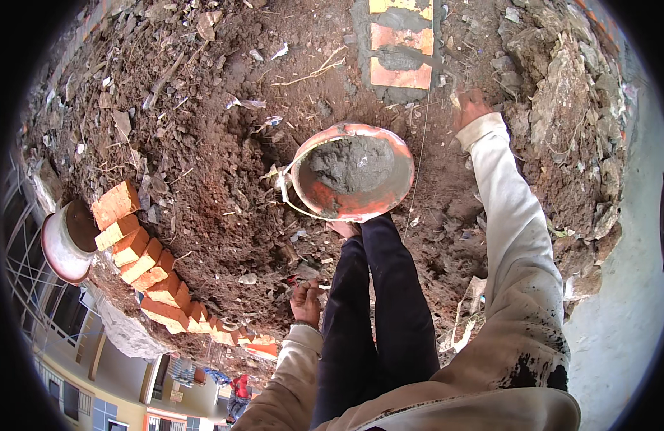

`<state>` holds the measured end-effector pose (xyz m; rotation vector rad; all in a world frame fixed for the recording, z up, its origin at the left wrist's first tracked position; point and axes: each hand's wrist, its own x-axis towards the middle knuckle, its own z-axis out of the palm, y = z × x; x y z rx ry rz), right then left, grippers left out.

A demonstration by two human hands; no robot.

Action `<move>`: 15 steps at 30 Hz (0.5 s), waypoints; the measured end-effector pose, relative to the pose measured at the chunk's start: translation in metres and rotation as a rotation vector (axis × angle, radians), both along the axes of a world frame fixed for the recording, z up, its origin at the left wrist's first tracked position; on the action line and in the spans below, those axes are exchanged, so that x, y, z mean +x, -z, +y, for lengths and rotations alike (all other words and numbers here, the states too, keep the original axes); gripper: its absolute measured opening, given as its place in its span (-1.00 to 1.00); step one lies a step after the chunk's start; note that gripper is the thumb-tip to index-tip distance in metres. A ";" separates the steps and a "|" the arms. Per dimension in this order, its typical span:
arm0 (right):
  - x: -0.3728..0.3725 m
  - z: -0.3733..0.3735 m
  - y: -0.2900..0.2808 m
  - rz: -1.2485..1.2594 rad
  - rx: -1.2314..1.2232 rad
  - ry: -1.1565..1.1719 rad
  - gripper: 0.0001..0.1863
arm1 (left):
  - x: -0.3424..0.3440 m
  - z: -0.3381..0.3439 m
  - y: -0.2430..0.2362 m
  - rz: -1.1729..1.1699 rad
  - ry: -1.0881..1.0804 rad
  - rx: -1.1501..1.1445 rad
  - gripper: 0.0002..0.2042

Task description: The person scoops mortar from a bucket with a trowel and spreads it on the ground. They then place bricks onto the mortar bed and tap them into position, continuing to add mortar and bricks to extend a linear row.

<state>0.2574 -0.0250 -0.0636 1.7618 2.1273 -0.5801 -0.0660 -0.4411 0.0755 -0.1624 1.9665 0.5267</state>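
Observation:
At the right, my right hand [472, 108] is closed round the handle of a trowel [434, 62]. The narrow grey blade lies over the mortar between reddish bricks [402, 73] bedded in a short row at the top. Below that row, a red-orange tub [407, 169] with a pale rope handle holds wet grey mortar [357, 161], just in front of my legs. Lower down, left of my knees, my left hand [307, 303] has its fingers curled in. A small pale bit shows by its fingertips; what it is I cannot make out.
A taut string [420, 154] runs past the tub's right side. Loose orange bricks [141, 262] lie in a line at the left beside a whitish bucket [66, 244]. Rubble and broken soil [210, 165] surround me. Rough rock [579, 122] and a pale wall [623, 287] stand at the right.

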 end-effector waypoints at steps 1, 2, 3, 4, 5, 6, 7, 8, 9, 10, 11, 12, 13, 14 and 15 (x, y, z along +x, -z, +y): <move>-0.003 -0.014 0.003 0.114 0.019 0.081 -0.52 | -0.002 -0.008 0.004 0.009 0.058 0.046 -0.83; -0.005 -0.024 0.009 0.224 0.040 0.167 -0.52 | -0.001 -0.003 0.004 0.017 0.077 -0.017 -0.84; -0.010 -0.035 0.016 0.234 0.008 0.167 -0.53 | 0.001 0.003 0.001 -0.018 0.046 -0.031 -0.83; -0.016 -0.046 0.023 0.245 -0.023 0.168 -0.53 | 0.002 0.007 -0.001 -0.052 0.015 -0.045 -0.82; -0.022 -0.049 0.027 0.260 -0.051 0.164 -0.53 | 0.004 0.005 0.001 -0.020 0.041 -0.016 -0.82; -0.024 -0.049 0.029 0.193 -0.084 0.164 -0.53 | 0.005 0.000 0.004 0.011 0.068 0.013 -0.82; -0.024 -0.049 0.031 0.127 -0.117 0.165 -0.54 | 0.005 -0.004 0.005 0.042 0.095 0.041 -0.82; -0.026 -0.050 0.035 0.062 -0.155 0.167 -0.54 | 0.004 -0.002 0.002 0.022 0.095 0.016 -0.81; -0.021 -0.048 0.036 0.046 -0.128 0.149 -0.56 | 0.001 0.000 0.002 0.009 0.102 -0.001 -0.79; -0.019 -0.048 0.038 0.060 -0.100 0.153 -0.56 | -0.003 0.003 0.002 -0.004 0.108 -0.019 -0.78; -0.016 -0.048 0.037 0.071 -0.074 0.151 -0.56 | -0.003 0.010 -0.001 -0.004 0.122 -0.026 -0.80; -0.014 -0.050 0.036 0.081 -0.048 0.148 -0.55 | -0.003 0.018 -0.005 -0.005 0.136 -0.033 -0.83; -0.013 -0.056 0.040 0.102 -0.007 0.160 -0.55 | -0.004 0.022 -0.006 -0.007 0.149 -0.040 -0.85; -0.012 -0.056 0.038 0.093 -0.025 0.191 -0.55 | -0.005 0.020 -0.005 0.008 0.154 -0.036 -0.81; -0.011 -0.056 0.036 0.084 -0.043 0.222 -0.56 | -0.007 0.014 -0.001 0.024 0.160 -0.032 -0.77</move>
